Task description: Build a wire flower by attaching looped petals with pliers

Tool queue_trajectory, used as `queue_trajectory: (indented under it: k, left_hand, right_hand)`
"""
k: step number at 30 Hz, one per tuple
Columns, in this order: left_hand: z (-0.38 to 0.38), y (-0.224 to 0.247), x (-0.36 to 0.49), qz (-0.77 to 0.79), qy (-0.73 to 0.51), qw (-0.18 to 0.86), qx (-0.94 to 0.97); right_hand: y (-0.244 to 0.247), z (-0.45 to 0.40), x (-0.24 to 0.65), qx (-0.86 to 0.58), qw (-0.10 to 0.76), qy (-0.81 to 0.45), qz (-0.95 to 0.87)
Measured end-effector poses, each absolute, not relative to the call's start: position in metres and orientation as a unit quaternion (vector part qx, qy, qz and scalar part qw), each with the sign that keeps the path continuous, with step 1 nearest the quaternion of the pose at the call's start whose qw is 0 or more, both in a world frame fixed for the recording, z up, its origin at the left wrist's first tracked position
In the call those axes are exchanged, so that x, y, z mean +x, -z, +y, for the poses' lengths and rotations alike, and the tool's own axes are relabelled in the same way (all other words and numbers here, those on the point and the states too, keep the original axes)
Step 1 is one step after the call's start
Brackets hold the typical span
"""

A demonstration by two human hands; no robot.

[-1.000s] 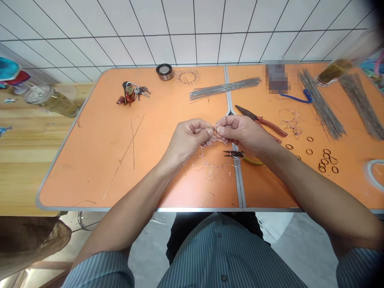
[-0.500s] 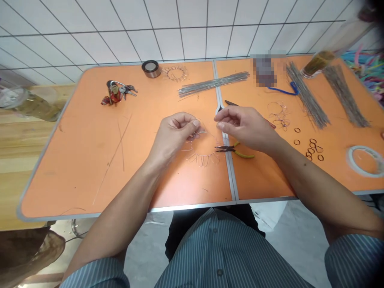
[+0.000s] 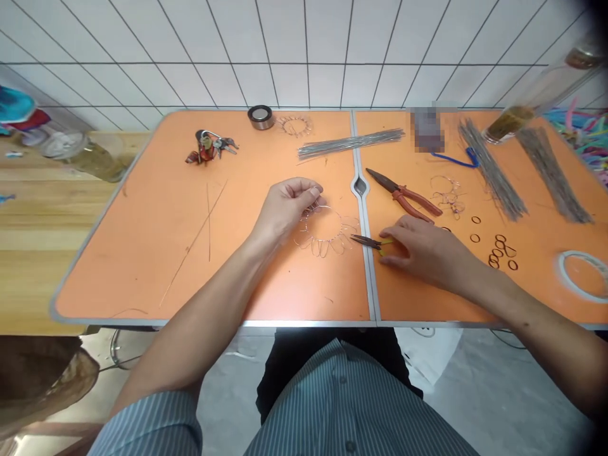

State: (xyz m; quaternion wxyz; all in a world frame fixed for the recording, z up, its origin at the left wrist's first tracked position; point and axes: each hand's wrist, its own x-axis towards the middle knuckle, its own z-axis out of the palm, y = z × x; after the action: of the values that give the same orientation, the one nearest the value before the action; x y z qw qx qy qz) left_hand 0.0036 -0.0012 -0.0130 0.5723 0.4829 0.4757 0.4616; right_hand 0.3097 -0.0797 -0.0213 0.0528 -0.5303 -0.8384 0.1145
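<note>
My left hand (image 3: 295, 201) pinches a thin wire ring with looped petals (image 3: 323, 240) at its upper left edge, with thumb and fingers closed. The loops fan out over the orange table (image 3: 285, 291). To the right, my right hand (image 3: 418, 250) closes around the yellow handles of small needle-nose pliers (image 3: 367, 241). Their dark jaws point left toward the wire loops and lie across the table seam. My palm and fingers hide most of the handles. Larger pliers with red handles (image 3: 403, 193) lie just beyond my right hand.
Bundles of straight wire (image 3: 351, 143) lie at the back and right. A finished-looking wire ring (image 3: 294, 126) sits beside a tape roll (image 3: 261, 117). Keys (image 3: 209, 147) are at back left. Small dark rings (image 3: 498, 247), a white tape roll (image 3: 565, 272) and a glass jar (image 3: 510, 123) stand right.
My right hand has moved down and right, from beside the wire ring onto the yellow-handled pliers, uncovering the red-handled pliers. The left hand keeps its pinch. The view has shifted slightly.
</note>
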Motion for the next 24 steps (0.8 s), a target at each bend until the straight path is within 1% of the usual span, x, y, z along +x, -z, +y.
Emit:
queue_trajectory:
  k: [7, 10, 13, 14, 16, 18, 20, 22, 24]
  left_hand:
    - [0.000, 0.013, 0.003, 0.467, -0.454, 0.575, 0.496]
    - [-0.004, 0.009, 0.002, 0.509, -0.435, 0.562, 0.487]
    - [0.000, 0.011, -0.001, 0.521, -0.435, 0.555, 0.481]
    - [0.001, 0.012, -0.001, 0.519, -0.437, 0.554, 0.483]
    - [0.002, 0.013, 0.000, 0.504, -0.446, 0.561, 0.482]
    - [0.002, 0.014, 0.002, 0.488, -0.453, 0.567, 0.484]
    - [0.004, 0.016, 0.002, 0.488, -0.456, 0.566, 0.483]
    - [0.007, 0.018, 0.002, 0.486, -0.460, 0.568, 0.480]
    - [0.008, 0.020, 0.002, 0.484, -0.466, 0.564, 0.480]
  right_hand:
    - [0.021, -0.083, 0.305, -0.573, 0.133, -0.267, -0.763]
    - [0.011, -0.088, 0.302, -0.597, 0.162, -0.304, -0.725]
    - [0.000, -0.086, 0.301, -0.619, 0.255, -0.294, -0.682]
    - [-0.004, -0.083, 0.300, -0.621, 0.289, -0.310, -0.660]
    - [-0.013, -0.073, 0.294, -0.595, 0.346, -0.378, -0.619]
    - [-0.019, -0.057, 0.284, -0.562, 0.382, -0.452, -0.578]
    - [-0.021, -0.036, 0.271, -0.525, 0.385, -0.521, -0.553]
    - [-0.016, -0.019, 0.261, -0.486, 0.369, -0.611, -0.504]
    - [-0.009, -0.010, 0.255, -0.467, 0.368, -0.659, -0.461]
